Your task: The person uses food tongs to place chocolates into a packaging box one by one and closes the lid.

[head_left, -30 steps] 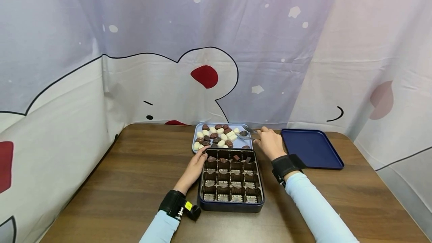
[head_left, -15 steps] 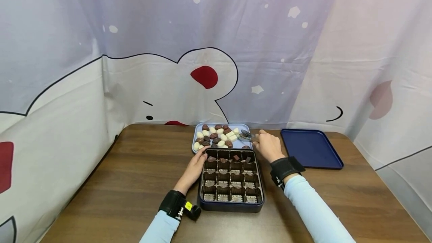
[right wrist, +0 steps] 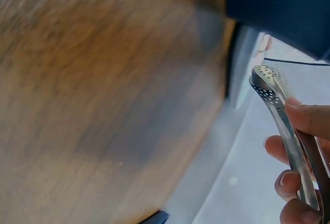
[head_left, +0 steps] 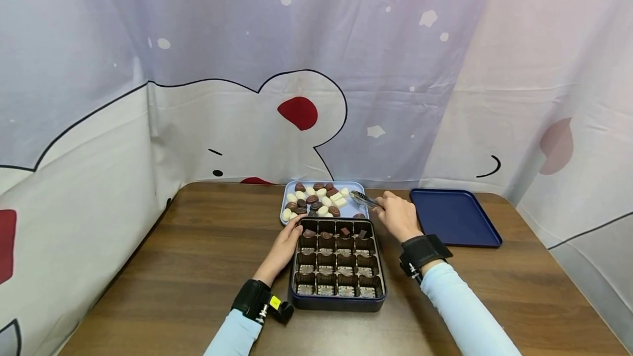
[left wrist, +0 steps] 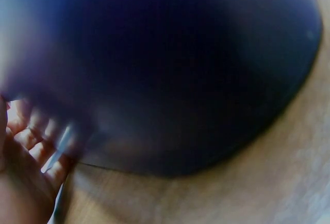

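though wide earlier, tongs (head_left: 366,200) now nearly closed

Looks like makeshift recording booth. Cloth (head_left: 405,92) hung behind and down both sides of table (head_left: 207,273), hiding room beyond. Cloth lilac and white, creased, printed with cartoon outlines, red drops (head_left: 299,113), pale stars (head_left: 428,18). Table wood-grained, far corners rounded, far edge close to cloth. Black straps (head_left: 422,252) on both wrists, small camera (head_left: 282,312) on left one. Home, office or lab: cannot tell.
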Available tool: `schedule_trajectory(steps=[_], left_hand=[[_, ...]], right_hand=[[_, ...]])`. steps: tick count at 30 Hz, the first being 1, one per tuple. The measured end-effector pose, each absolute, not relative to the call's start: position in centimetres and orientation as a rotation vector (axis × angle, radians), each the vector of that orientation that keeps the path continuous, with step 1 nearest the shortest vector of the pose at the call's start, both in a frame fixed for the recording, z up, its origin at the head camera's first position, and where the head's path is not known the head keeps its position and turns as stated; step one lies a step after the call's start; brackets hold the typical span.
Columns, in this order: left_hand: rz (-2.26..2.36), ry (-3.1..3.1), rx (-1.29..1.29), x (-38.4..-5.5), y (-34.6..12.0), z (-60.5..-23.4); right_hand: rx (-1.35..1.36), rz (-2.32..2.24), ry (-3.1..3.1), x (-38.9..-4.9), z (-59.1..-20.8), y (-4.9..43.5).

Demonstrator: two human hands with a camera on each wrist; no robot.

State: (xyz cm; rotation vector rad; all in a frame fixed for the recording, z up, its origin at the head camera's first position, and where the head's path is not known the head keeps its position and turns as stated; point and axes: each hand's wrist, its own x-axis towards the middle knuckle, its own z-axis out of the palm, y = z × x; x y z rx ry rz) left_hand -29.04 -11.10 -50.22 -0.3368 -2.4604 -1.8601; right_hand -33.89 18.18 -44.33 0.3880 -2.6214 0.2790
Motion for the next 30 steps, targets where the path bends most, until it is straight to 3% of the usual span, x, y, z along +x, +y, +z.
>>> schedule_trajectory(steps=[15,30], left_hand=[[-1.884,-2.493,-0.359,-26.7,-11.0,-46.5],[-1.903,-2.516,-0.264,-29.1,-11.2,-50.3]], right_hand=[[0.59,0.395,-2.499,-29.3,-40.3,14.6],[0.82,0.452,-2.496,-25.4,-40.1,12.2]])
